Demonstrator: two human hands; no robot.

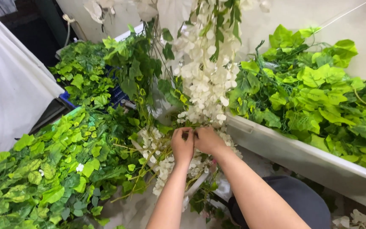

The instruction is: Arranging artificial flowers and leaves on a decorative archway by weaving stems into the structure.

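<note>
Both grips were closed side by side on one cluster of stems: the left hand [182, 146] and the right hand [207, 140] pinched together, fingertips touching, at the base of a hanging strand of white artificial blossoms [204, 72]. Bare forearms rose from the bottom edge of the frame, above a dark grey garment [295, 195] at the person's lap. Just beneath the hands lay a loose bundle of white-flowered stems [159, 159], their pale yellow-green stalks splayed toward the lower left. Spread to the left of the hands was a thick heap of green artificial leaves [51, 169], light and dark tones mixed, with a single white petal lodged in it. To the right, a long white trough [301, 157] ran at an angle, brimming with bright lime-green leaf garlands [318, 93]. Farther back, darker ivy-like foliage [85, 72] sat piled over a blue crate [116, 95]. White cloth [9, 93] draped the far left, and a pale wall [284, 15] closed off the scene behind the hanging blossoms.
</note>
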